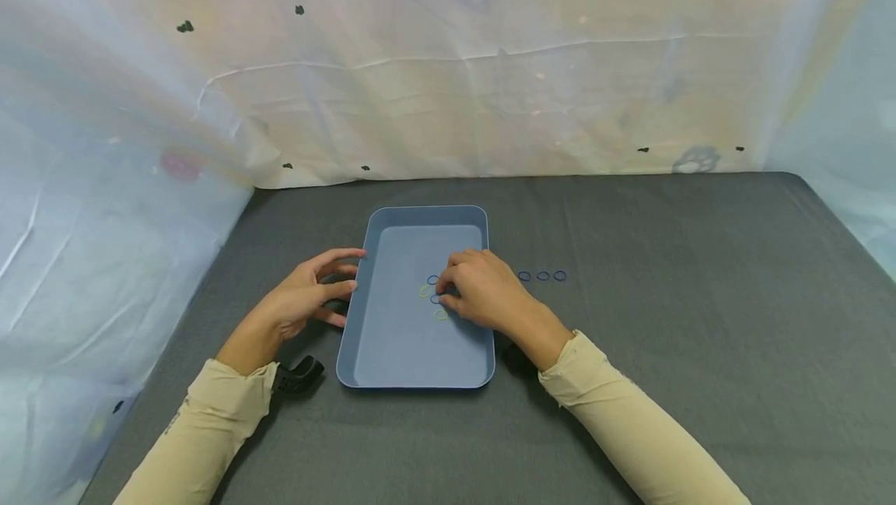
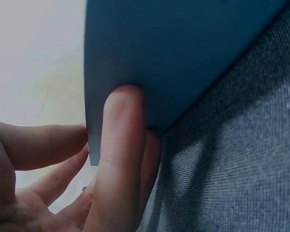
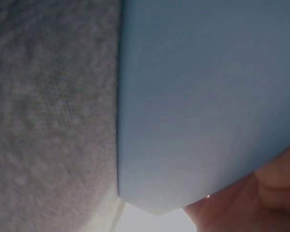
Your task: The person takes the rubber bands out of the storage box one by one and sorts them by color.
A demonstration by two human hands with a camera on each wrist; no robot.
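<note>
Two blue and two yellow-green rings point(image 1: 440, 320) were noted inside the tray point(image 1: 416, 382), at the centre of the head frame. They were found directly to the left of the right hand's fingertips, the lower blue one just beside them; the right hand point(image 1: 486, 291) was clearly the nearer. No long axis was offered by the rings, being round; the tray's ran up and down the frame. A row of three blue loops point(image 1: 560, 280) was recorded on the cloth point(image 1: 665, 349), right of the tray. The right hand was seen bent over the tray, thumb and forefinger brought nearly together; whether a ring was pinched could not be told. The left hand point(image 1: 308, 295) was observed loosely spread at the tray's left wall, nothing being grasped. In the left wrist view, a fingertip was shown against the outer wall, a contact not resolved from the head. In the right wrist view, only wall, cloth and part of the hand were shown, the rings being hidden.
</note>
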